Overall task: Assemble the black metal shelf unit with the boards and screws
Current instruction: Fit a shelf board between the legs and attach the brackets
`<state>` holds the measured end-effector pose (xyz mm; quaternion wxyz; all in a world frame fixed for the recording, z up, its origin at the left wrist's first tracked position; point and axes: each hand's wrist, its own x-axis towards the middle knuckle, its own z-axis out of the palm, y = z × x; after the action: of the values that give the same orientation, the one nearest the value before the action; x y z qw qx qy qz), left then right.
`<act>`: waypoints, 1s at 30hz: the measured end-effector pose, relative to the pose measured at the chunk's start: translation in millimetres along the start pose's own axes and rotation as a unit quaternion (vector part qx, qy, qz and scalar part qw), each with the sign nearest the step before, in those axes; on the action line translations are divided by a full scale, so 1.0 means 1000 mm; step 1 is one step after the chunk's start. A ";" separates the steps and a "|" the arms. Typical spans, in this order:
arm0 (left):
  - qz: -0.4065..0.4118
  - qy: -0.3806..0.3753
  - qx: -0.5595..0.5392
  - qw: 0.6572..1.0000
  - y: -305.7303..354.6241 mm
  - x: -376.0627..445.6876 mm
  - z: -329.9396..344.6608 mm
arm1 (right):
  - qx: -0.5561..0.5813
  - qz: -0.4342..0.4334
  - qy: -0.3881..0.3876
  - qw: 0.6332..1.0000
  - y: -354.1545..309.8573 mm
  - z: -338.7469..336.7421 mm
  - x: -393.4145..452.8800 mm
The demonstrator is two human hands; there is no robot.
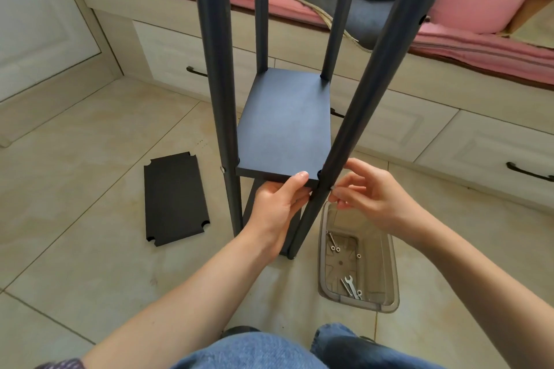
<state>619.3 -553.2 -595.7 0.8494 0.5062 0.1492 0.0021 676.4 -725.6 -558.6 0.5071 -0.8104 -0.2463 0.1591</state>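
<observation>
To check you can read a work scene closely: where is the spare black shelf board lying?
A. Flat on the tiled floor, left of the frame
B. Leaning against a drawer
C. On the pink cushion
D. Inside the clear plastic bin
A: the spare shelf board lies flat on the tiled floor, left of the shelf frame, apart from the clear plastic bin.

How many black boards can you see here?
3. One board sits between the four poles, its near edge held by the left hand; a spare board lies on the floor at left; a lower board shows beneath, mostly hidden.
</observation>
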 end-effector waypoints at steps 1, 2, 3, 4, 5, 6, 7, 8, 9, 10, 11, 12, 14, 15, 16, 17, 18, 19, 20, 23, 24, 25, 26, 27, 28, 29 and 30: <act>0.001 0.012 0.011 1.000 0.000 0.001 0.001 | -0.001 -0.002 -0.001 1.000 0.000 0.000 0.000; 0.001 0.019 0.020 1.000 -0.001 0.001 0.002 | -0.002 -0.003 -0.001 1.000 0.000 0.001 -0.001; 0.001 0.022 0.028 0.999 -0.001 0.001 0.002 | -0.003 -0.003 -0.001 1.000 0.001 0.000 -0.001; 0.002 0.023 0.034 0.999 -0.002 0.001 0.003 | -0.003 -0.003 -0.001 1.000 0.000 0.000 -0.001; 0.003 0.023 0.038 0.999 -0.002 0.001 0.002 | -0.003 -0.004 -0.002 1.000 0.000 0.000 -0.001; 0.004 0.023 0.042 0.999 -0.002 0.000 0.002 | -0.004 -0.005 -0.005 1.000 -0.001 -0.001 -0.001; 0.004 0.023 0.043 0.999 -0.002 0.000 0.001 | -0.006 -0.008 -0.009 1.000 -0.002 -0.001 -0.001; 0.003 0.022 0.044 0.999 -0.002 0.000 0.001 | -0.010 -0.011 -0.012 1.000 -0.003 -0.001 -0.001; 0.000 0.019 0.042 0.999 -0.002 0.000 0.001 | -0.020 -0.015 -0.016 1.000 -0.004 -0.002 -0.002; -0.003 0.016 0.037 0.999 -0.002 0.000 0.001 | -0.037 -0.019 -0.018 0.999 -0.006 -0.002 -0.002; -0.006 0.011 0.030 0.999 -0.001 0.000 0.000 | -0.060 -0.023 -0.021 0.998 -0.007 -0.003 -0.002; -0.009 0.007 0.023 1.000 -0.001 0.000 0.000 | -0.081 -0.026 -0.026 0.996 -0.009 -0.003 -0.002; -0.008 -0.002 0.016 1.000 0.000 0.000 0.000 | -0.100 -0.026 -0.032 0.994 -0.013 -0.004 -0.001; -0.007 -0.007 0.015 1.000 0.000 0.001 -0.001 | -0.099 -0.025 -0.033 0.994 -0.014 -0.004 0.000; -0.006 -0.011 0.013 1.000 0.000 0.001 -0.001 | -0.096 -0.024 -0.035 0.995 -0.014 -0.005 0.000; -0.005 -0.013 0.011 1.000 0.000 0.000 -0.001 | -0.094 -0.024 -0.037 0.995 -0.015 -0.006 0.000; -0.006 -0.015 0.010 1.000 0.000 0.000 -0.001 | -0.094 -0.023 -0.040 0.994 -0.015 -0.007 0.000; -0.009 -0.018 0.008 1.000 0.000 0.000 -0.001 | -0.097 -0.023 -0.043 0.994 -0.015 -0.007 0.001; -0.011 -0.021 0.006 1.000 0.000 0.000 -0.001 | -0.101 -0.022 -0.046 0.994 -0.015 -0.008 0.001; -0.016 -0.023 0.000 1.000 0.000 0.002 -0.002 | -0.110 -0.027 -0.046 0.992 -0.015 -0.006 0.002; -0.016 -0.023 0.001 1.000 0.000 0.001 -0.002 | -0.112 -0.030 -0.044 0.992 -0.015 -0.006 0.002; -0.016 -0.024 0.004 1.000 0.000 0.001 -0.002 | -0.115 -0.034 -0.041 0.992 -0.016 -0.005 0.003; -0.016 -0.026 0.007 1.000 0.000 0.002 -0.002 | -0.119 -0.037 -0.037 0.991 -0.016 -0.005 0.003; -0.015 -0.026 0.007 1.000 -0.001 0.002 -0.002 | -0.126 -0.038 -0.034 0.991 -0.016 -0.005 0.003; -0.014 -0.024 0.005 1.000 -0.001 0.001 -0.003 | -0.132 -0.036 -0.031 0.990 -0.017 -0.006 0.003; -0.014 -0.023 0.003 1.000 -0.001 0.001 -0.003 | -0.136 -0.032 -0.030 0.990 -0.016 -0.006 0.003; -0.013 -0.021 0.000 1.000 -0.001 0.001 -0.003 | -0.138 -0.028 -0.028 0.990 -0.016 -0.006 0.003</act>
<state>619.2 -551.2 -597.9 0.8521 0.5045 0.1378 -0.0201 677.9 -722.4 -541.6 0.3875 -0.8605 -0.3032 0.1320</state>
